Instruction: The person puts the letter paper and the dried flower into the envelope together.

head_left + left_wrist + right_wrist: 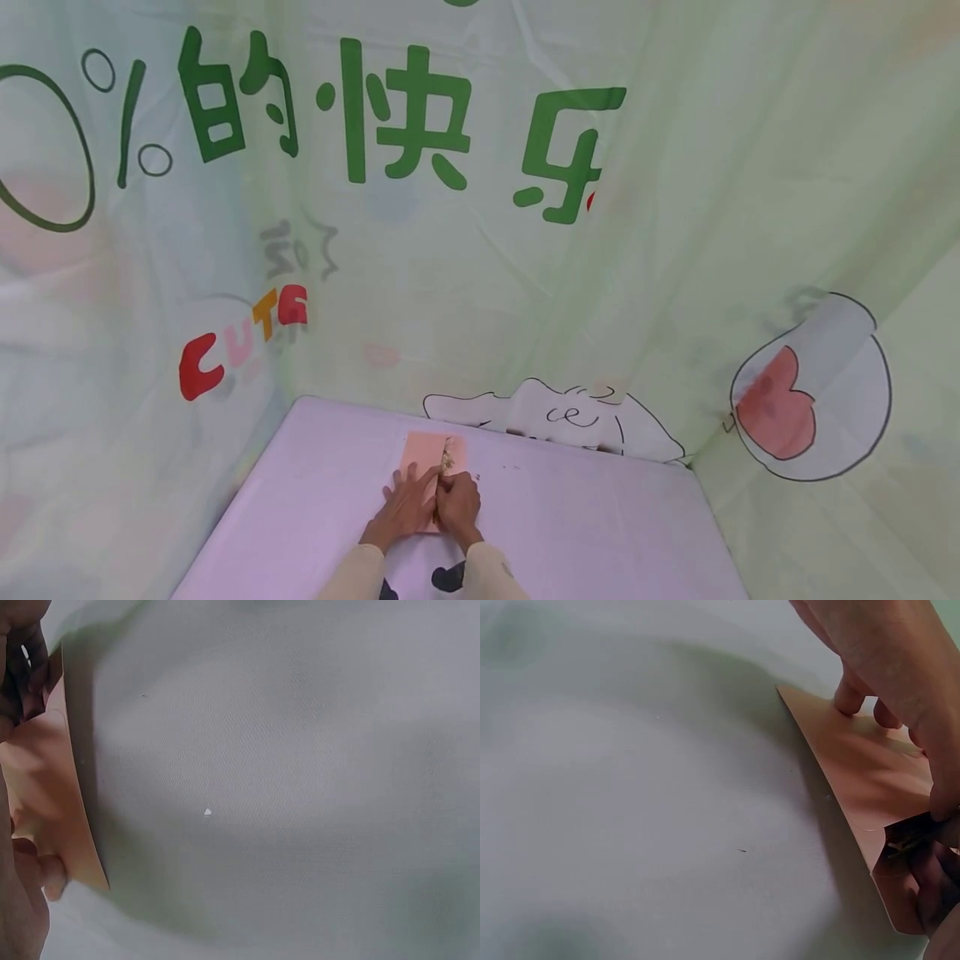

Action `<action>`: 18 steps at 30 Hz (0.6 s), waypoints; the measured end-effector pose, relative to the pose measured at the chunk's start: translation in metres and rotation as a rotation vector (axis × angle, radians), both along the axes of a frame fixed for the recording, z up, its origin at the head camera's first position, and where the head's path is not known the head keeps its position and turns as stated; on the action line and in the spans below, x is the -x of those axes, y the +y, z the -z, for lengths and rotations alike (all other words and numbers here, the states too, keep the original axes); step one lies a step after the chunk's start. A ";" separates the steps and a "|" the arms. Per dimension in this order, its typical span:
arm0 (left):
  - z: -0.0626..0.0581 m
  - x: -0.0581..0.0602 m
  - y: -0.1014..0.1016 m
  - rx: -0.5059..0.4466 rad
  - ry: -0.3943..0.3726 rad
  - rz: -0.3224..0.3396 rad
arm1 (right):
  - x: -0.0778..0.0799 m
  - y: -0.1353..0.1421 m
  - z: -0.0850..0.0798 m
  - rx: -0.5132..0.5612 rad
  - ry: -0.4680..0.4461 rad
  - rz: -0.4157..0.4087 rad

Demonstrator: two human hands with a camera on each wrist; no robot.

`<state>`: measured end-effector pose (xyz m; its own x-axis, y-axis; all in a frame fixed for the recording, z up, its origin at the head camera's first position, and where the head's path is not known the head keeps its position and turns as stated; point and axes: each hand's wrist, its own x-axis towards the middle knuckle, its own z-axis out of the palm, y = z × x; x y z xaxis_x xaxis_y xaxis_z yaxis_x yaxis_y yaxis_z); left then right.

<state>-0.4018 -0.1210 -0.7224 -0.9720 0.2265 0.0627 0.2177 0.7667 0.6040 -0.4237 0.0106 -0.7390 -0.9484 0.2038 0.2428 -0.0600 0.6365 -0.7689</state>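
A pink card or folder (424,448) lies on the lilac table, with a dark, gold-patterned strip (448,452) running along it right of the middle. My left hand (405,504) rests on the left part, fingers spread, its thumb beside the strip. Curled fingers of my right hand (459,502) pinch at the strip's near part. In the right wrist view a dark edge with gold marks (904,834) stands raised from the pink sheet (855,769) between the hands. Fingers hide exactly what is gripped.
The lilac tabletop (600,525) spreads around the card. Printed pale cloth (465,275) hangs close behind and at both sides. A small white scrap (208,813) and a dark speck (742,850) lie on the surface. Dark bands show near both sleeves (487,571).
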 end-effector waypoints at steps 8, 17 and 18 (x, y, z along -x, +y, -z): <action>0.000 0.001 -0.002 -0.034 -0.008 0.018 | 0.003 0.001 -0.003 -0.028 -0.081 -0.048; -0.002 0.000 -0.003 -0.048 -0.012 0.025 | 0.023 0.008 0.018 -0.006 -0.149 -0.109; -0.003 0.000 -0.003 -0.045 -0.014 0.027 | 0.024 0.008 0.019 0.000 -0.153 -0.113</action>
<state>-0.4015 -0.1235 -0.7197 -0.9664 0.2502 0.0596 0.2292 0.7328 0.6406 -0.4477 0.0189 -0.7585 -0.9911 0.0940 0.0943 -0.0138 0.6321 -0.7748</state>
